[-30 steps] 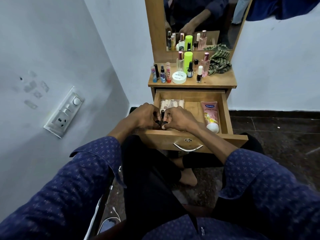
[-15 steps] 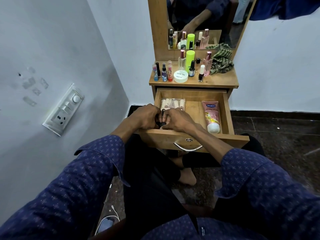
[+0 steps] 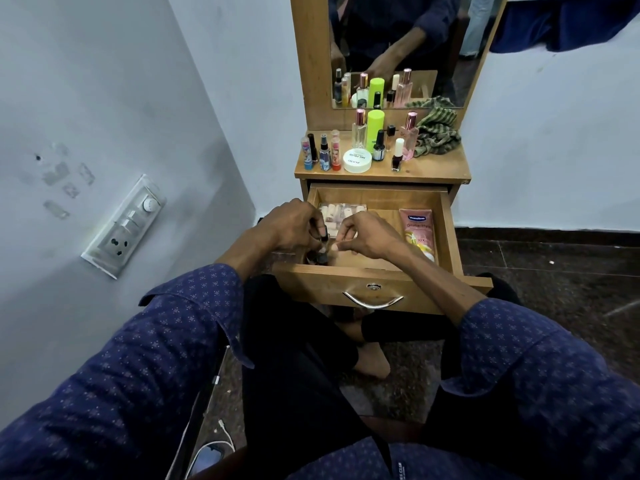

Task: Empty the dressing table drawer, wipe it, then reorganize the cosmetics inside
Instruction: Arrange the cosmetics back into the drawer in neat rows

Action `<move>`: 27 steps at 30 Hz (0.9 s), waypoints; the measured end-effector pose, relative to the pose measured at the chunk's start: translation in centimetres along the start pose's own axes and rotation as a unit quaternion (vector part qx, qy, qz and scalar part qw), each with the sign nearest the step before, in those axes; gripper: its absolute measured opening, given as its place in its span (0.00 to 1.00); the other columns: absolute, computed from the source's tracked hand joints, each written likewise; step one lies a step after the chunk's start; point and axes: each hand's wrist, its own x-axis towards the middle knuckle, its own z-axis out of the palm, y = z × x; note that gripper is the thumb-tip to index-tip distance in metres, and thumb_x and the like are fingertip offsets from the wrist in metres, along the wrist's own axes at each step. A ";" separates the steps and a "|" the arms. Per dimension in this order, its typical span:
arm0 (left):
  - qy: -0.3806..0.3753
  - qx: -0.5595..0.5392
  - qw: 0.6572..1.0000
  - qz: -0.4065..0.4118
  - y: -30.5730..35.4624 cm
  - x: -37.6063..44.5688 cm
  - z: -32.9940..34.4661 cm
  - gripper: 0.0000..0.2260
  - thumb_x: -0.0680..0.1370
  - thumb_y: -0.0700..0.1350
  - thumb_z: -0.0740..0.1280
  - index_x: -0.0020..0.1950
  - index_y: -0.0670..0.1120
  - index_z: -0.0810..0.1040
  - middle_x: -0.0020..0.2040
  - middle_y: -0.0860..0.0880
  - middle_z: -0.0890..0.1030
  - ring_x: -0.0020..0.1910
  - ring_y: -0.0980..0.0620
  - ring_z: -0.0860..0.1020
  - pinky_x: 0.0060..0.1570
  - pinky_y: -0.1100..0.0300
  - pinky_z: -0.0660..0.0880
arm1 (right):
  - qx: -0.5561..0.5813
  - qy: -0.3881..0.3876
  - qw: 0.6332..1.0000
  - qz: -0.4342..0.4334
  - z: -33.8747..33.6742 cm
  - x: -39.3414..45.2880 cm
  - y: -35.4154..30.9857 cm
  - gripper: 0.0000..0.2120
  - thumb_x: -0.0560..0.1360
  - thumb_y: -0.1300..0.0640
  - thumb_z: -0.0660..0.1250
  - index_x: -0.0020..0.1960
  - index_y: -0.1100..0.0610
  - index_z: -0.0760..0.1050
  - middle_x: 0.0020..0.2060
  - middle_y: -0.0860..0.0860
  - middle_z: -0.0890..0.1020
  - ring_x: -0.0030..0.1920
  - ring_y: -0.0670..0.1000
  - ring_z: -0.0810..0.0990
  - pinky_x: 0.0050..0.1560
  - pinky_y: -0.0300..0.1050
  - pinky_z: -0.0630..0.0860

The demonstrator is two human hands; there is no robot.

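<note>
Nearest, small dark bottles (image 3: 322, 252) at the drawer's (image 3: 381, 289) front left corner are gripped by the left hand (image 3: 294, 226); the right hand (image 3: 367, 233) is curled beside them, its hold unclear. Behind, a clear packet (image 3: 341, 213) and pink tube (image 3: 417, 230) are seen; beyond, cosmetics (image 3: 356, 164) are stood on the tabletop (image 3: 436, 168).
</note>
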 end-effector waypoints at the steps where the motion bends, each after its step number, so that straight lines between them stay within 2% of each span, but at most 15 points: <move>1: 0.009 0.001 1.000 0.010 0.4 0.3 0.0 0.10 0.70 0.52 0.83 0.45 0.54 0.85 0.43 0.57 0.85 0.43 0.56 0.82 0.42 0.57 0.77 | -0.003 0.011 1.000 0.000 -0.6 0.0 0.2 0.07 0.73 0.52 0.80 0.42 0.51 0.83 0.33 0.46 0.86 0.33 0.45 0.85 0.38 0.44 0.80; 3: 0.030 0.012 0.999 0.033 1.4 0.9 0.0 0.07 0.73 0.50 0.81 0.46 0.53 0.85 0.44 0.57 0.83 0.45 0.55 0.82 0.42 0.57 0.75 | -0.005 0.035 0.999 0.000 -1.9 0.0 0.6 0.04 0.75 0.55 0.78 0.43 0.51 0.83 0.33 0.46 0.86 0.33 0.44 0.85 0.38 0.45 0.82; 6: 0.070 0.016 0.996 0.054 2.8 2.2 -0.2 0.05 0.76 0.50 0.78 0.47 0.52 0.85 0.46 0.57 0.84 0.46 0.55 0.81 0.46 0.54 0.79 | -0.002 0.073 0.997 0.000 -3.9 0.2 1.5 0.05 0.76 0.57 0.76 0.42 0.51 0.83 0.33 0.46 0.85 0.34 0.45 0.84 0.42 0.50 0.85; 8: 0.096 0.017 0.994 0.056 3.5 3.1 -0.3 0.04 0.78 0.51 0.76 0.48 0.52 0.85 0.48 0.56 0.85 0.47 0.55 0.81 0.44 0.55 0.78 | 0.000 0.111 0.994 -0.005 -5.4 0.2 2.1 0.03 0.76 0.56 0.76 0.44 0.51 0.84 0.35 0.45 0.85 0.37 0.45 0.84 0.44 0.52 0.84; 11: 0.159 0.018 0.985 0.062 4.4 4.1 -0.7 0.04 0.80 0.50 0.74 0.49 0.51 0.85 0.48 0.54 0.85 0.46 0.54 0.81 0.39 0.58 0.74 | -0.013 0.192 0.981 -0.017 -7.7 0.2 2.8 0.02 0.76 0.52 0.75 0.47 0.50 0.84 0.39 0.45 0.84 0.42 0.47 0.83 0.43 0.48 0.81; 13: 0.210 0.011 0.976 0.057 4.7 4.6 -1.1 0.03 0.80 0.49 0.73 0.50 0.51 0.84 0.48 0.54 0.85 0.46 0.55 0.81 0.38 0.60 0.73 | -0.022 0.246 0.969 -0.018 -9.2 0.3 3.1 0.04 0.76 0.52 0.75 0.50 0.49 0.83 0.39 0.46 0.84 0.42 0.48 0.82 0.43 0.48 0.81; 15: 0.255 0.005 0.966 0.044 4.5 5.1 -1.8 0.03 0.80 0.49 0.72 0.51 0.51 0.84 0.50 0.54 0.85 0.48 0.55 0.81 0.40 0.58 0.75 | -0.040 0.288 0.956 -0.018 -10.5 0.7 3.2 0.05 0.76 0.52 0.74 0.52 0.49 0.82 0.40 0.47 0.84 0.41 0.47 0.82 0.42 0.46 0.80; 17: 0.293 0.000 0.955 0.034 4.2 5.4 -2.6 0.03 0.80 0.49 0.71 0.51 0.51 0.83 0.50 0.55 0.84 0.48 0.54 0.81 0.44 0.54 0.77 | -0.056 0.320 0.946 -0.023 -11.7 1.1 3.2 0.07 0.77 0.53 0.74 0.55 0.50 0.80 0.41 0.48 0.84 0.41 0.48 0.82 0.39 0.43 0.75; 22: 0.372 -0.003 0.928 -0.003 2.8 6.3 -5.0 0.05 0.81 0.49 0.67 0.54 0.49 0.80 0.53 0.52 0.80 0.46 0.52 0.79 0.43 0.54 0.75 | -0.104 0.352 0.930 -0.028 -13.6 1.9 3.5 0.14 0.78 0.53 0.73 0.63 0.51 0.77 0.43 0.52 0.85 0.44 0.53 0.83 0.43 0.43 0.71; 27: 0.373 0.007 0.926 -0.063 1.0 7.8 -6.6 0.11 0.82 0.49 0.65 0.62 0.48 0.79 0.61 0.47 0.78 0.51 0.44 0.82 0.50 0.47 0.81 | -0.129 0.352 0.927 -0.018 -13.8 3.1 3.8 0.19 0.79 0.52 0.73 0.68 0.54 0.78 0.47 0.55 0.86 0.48 0.56 0.84 0.46 0.45 0.75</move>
